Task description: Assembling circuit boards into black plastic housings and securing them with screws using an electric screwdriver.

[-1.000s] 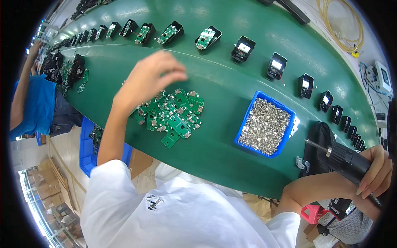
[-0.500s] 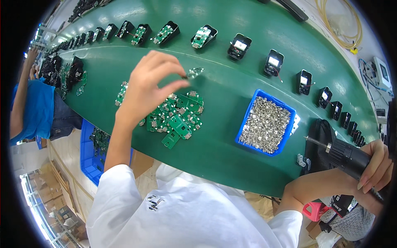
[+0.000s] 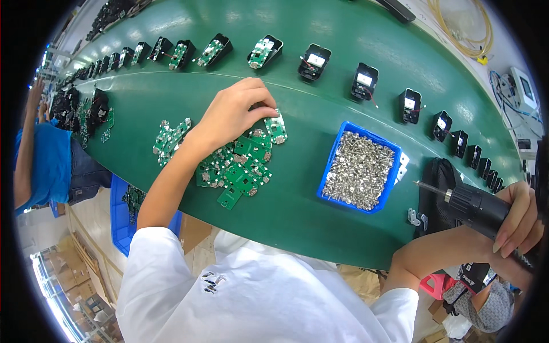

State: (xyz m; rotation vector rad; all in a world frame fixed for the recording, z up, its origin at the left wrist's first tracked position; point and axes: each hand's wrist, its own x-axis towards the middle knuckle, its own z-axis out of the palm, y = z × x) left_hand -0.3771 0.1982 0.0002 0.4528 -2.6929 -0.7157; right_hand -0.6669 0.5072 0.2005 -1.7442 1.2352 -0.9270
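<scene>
head view, left grip [image 3: 239, 110] pinching circuit board [image 3: 277, 128], now nearer board pile [image 3: 239, 174], right grip [image 3: 517, 220] still grasping black electric screwdriver [image 3: 477, 210]

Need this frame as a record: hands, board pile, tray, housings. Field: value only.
left hand: holds one end of a green circuit board
right hand: holds black screwdriver, bit pointing left
board pile: loose, overlapping
blue tray: full of screws, right of pile
black housings: curved row beyond the tray, some with green boards

A white short-sleeved shirt [image 3: 269, 303] with a small dark chest emblem [image 3: 210, 283] is worn, the hands [image 3: 240, 110] bare.
</scene>
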